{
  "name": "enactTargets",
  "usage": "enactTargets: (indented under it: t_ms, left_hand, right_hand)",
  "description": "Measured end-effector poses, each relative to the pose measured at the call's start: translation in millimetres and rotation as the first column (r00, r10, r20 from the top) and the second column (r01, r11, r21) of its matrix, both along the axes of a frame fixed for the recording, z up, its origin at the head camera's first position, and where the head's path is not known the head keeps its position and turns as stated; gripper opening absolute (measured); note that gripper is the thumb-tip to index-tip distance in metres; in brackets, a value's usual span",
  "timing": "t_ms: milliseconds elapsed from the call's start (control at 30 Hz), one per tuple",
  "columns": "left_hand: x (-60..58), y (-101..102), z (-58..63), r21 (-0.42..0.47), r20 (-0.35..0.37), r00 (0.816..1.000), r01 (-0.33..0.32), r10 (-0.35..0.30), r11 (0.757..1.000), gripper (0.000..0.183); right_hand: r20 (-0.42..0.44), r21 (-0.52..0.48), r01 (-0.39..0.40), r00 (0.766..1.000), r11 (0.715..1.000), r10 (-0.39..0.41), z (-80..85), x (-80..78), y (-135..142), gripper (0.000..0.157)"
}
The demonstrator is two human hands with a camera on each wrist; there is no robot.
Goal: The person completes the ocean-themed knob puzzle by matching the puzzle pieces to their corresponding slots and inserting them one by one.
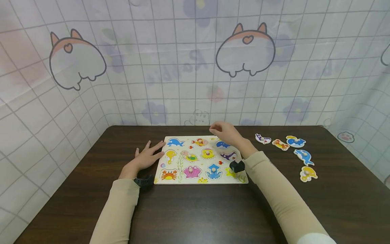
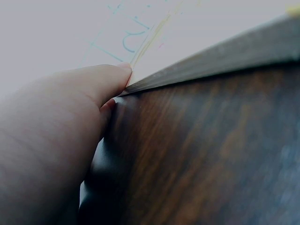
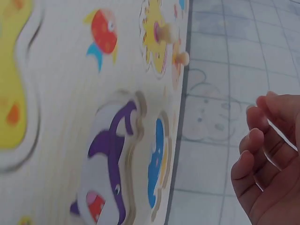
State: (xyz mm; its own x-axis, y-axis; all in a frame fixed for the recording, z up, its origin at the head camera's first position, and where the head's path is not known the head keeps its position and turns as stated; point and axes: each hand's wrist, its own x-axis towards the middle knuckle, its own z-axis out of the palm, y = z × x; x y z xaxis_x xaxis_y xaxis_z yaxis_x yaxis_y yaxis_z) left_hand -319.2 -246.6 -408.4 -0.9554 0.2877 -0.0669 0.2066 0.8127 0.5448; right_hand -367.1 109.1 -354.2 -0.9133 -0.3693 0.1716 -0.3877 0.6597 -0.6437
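Note:
A white wooden peg puzzle board (image 1: pixel 182 166) with sea animals lies on the table. My left hand (image 1: pixel 144 159) touches its left edge with the fingers spread; in the left wrist view the thumb (image 2: pixel 110 79) lies along the edge. Over the board's back right corner hovers my right hand (image 1: pixel 226 133), fingers loosely bent, nothing seen between them in the right wrist view. Near it are the whale recess (image 1: pixel 222 144) and the purple shark recess (image 1: pixel 228 156). Knobbed pieces sit in the board, among them a pink shell (image 1: pixel 192 172), a blue squid (image 1: pixel 214 172) and a yellow octopus (image 1: pixel 208 154).
Loose pieces lie right of the board: a purple shark (image 1: pixel 263 139), a crab (image 1: pixel 280 145), a blue whale (image 1: pixel 296 141), a blue dolphin (image 1: pixel 304 157) and a yellow seahorse (image 1: pixel 308 174). The dark wooden table (image 1: pixel 195 210) ends at a patterned cloth (image 1: pixel 182 84) behind.

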Motion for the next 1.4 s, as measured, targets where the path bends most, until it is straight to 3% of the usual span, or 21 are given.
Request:
enactTargets:
  t_ms: [567, 1067, 1400]
  left_hand:
    - [-1.6, 1, 0.6, -0.006, -0.006, 1.0, 0.009, -0.009, 1.0, 0.064]
    - [-0.8, 0, -3.1, -0.014, -0.009, 1.0, -0.001, 0.001, 1.0, 0.064]
    - [-0.6, 0, -2.3, -0.011, -0.008, 1.0, 0.0, 0.0, 1.0, 0.064]
  right_hand:
    - [-0.05, -0.1, 0.071, 0.996, 0.992, -0.076, -7.1, 9.5, 73, 0.026]
    - [-0.09, -0.059, 0.166, 0.981, 0.984, -0.171, -7.7, 23.6, 139, 0.031]
    - [-0.116, -0.003, 0.265, 0.958, 0.964, -0.264, -5.7, 34.7, 181, 0.031]
